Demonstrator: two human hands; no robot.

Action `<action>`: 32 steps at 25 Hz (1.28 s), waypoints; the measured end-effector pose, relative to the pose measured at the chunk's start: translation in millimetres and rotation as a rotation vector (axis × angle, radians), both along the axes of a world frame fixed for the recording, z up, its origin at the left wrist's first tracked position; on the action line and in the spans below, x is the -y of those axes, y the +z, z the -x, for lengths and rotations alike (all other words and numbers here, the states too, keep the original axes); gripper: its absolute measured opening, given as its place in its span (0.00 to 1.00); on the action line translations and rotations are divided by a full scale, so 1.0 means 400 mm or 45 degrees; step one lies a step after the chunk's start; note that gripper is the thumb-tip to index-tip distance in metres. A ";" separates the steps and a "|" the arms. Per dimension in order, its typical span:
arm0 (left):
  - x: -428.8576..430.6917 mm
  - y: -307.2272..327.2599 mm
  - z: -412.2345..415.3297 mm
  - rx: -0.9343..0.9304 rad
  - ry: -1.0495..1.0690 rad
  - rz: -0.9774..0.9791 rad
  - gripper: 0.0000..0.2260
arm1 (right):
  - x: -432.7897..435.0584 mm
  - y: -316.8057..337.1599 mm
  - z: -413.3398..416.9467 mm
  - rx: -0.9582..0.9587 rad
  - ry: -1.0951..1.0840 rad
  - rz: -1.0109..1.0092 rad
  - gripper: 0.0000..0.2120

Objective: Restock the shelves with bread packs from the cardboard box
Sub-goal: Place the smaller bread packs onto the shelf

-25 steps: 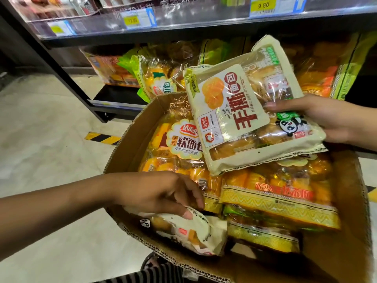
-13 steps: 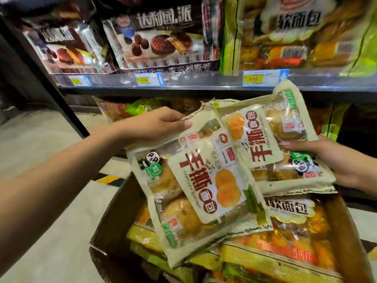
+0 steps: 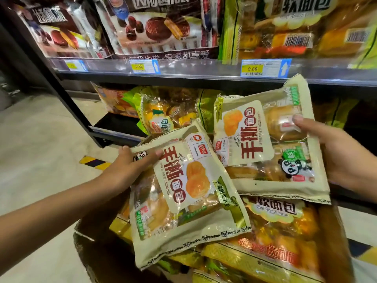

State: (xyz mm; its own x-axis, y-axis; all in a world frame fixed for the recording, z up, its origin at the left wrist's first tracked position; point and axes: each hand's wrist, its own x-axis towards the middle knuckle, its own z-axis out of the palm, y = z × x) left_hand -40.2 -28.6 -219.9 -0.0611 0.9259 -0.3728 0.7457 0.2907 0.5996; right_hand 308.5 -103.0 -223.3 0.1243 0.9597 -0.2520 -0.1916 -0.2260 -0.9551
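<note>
My left hand grips the top left corner of a cream bread pack with red characters, held over the cardboard box. My right hand holds a second cream bread pack by its right edge, thumb on top, slightly higher and overlapping the first pack's corner. Both packs hang in front of the lower shelf. Inside the box lie several yellow and orange soft bread packs.
The upper shelf edge carries price tags, one reading 9.80. Above it stand chocolate pie packs and yellow bread packs. Yellow bread packs fill the lower shelf. A dark upright post and pale floor lie left.
My left hand lifted a second cream pack out of the box, raised it beside the first, then lowered it a little. The view tilted up toward the shelves.
</note>
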 end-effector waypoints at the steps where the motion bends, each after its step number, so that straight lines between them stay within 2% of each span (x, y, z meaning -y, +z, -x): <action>1: 0.036 0.009 -0.001 0.075 0.026 0.012 0.45 | -0.006 0.004 -0.007 0.021 -0.002 -0.022 0.22; 4: 0.091 0.005 -0.002 0.289 0.067 -0.051 0.17 | -0.007 0.000 -0.023 0.079 0.011 -0.021 0.20; 5: 0.100 0.005 0.002 0.304 0.069 -0.067 0.12 | -0.003 -0.010 -0.030 0.102 0.027 0.006 0.20; 6: 0.100 -0.005 0.010 0.313 0.067 -0.083 0.13 | 0.003 -0.020 -0.037 0.137 0.051 0.038 0.20; 9: 0.086 -0.016 0.005 0.371 0.123 -0.145 0.29 | 0.027 -0.028 -0.051 0.229 0.096 0.104 0.21; 10: 0.076 -0.015 0.001 0.428 0.106 -0.171 0.30 | 0.031 -0.025 -0.049 0.245 0.105 0.116 0.21; 12: 0.032 -0.008 -0.017 0.488 -0.032 -0.210 0.31 | 0.048 -0.016 -0.046 0.306 0.106 0.169 0.21; 15: -0.047 0.035 -0.043 0.495 -0.332 -0.165 0.39 | 0.075 0.023 -0.054 0.464 0.133 0.291 0.17; 16: -0.071 0.049 -0.050 0.482 -0.399 -0.151 0.42 | 0.083 0.050 -0.058 0.563 0.220 0.393 0.16; 17: -0.095 0.062 -0.057 0.467 -0.451 -0.143 0.43 | 0.087 0.079 -0.067 0.712 0.336 0.529 0.20; 19: -0.136 0.088 -0.070 0.474 -0.539 -0.124 0.39 | 0.081 0.132 -0.095 1.110 0.481 0.754 0.32; 20: -0.151 0.101 -0.075 0.475 -0.589 -0.101 0.38 | 0.073 0.159 -0.104 1.304 0.452 0.768 0.35; 22: -0.183 0.117 -0.082 0.418 -0.659 -0.068 0.43 | 0.035 0.200 -0.114 1.652 0.241 0.549 0.38; 24: -0.206 0.125 -0.090 0.372 -0.700 -0.040 0.45 | -0.021 0.212 -0.098 1.855 0.067 0.289 0.37; 25: -0.214 0.128 -0.093 0.378 -0.727 -0.019 0.45 | -0.054 0.206 -0.086 1.901 0.064 0.252 0.40; 28: -0.208 0.117 -0.105 0.507 -0.792 0.132 0.41 | -0.133 0.147 -0.077 1.942 0.378 0.460 0.57; 30: -0.203 0.099 -0.098 0.545 -0.798 0.185 0.33 | -0.148 0.107 -0.097 1.799 0.493 0.565 0.59; 32: -0.208 0.085 -0.081 0.540 -0.783 0.185 0.33 | -0.153 0.085 -0.121 1.587 0.536 0.565 0.59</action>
State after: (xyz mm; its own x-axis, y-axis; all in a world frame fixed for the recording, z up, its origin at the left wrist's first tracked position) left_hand -7.8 54.8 -185.8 0.6258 0.6864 -0.3703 0.5132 -0.0049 0.8583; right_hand 357.1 -42.0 -189.4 0.2147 0.8502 -0.4807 0.8824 -0.3798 -0.2778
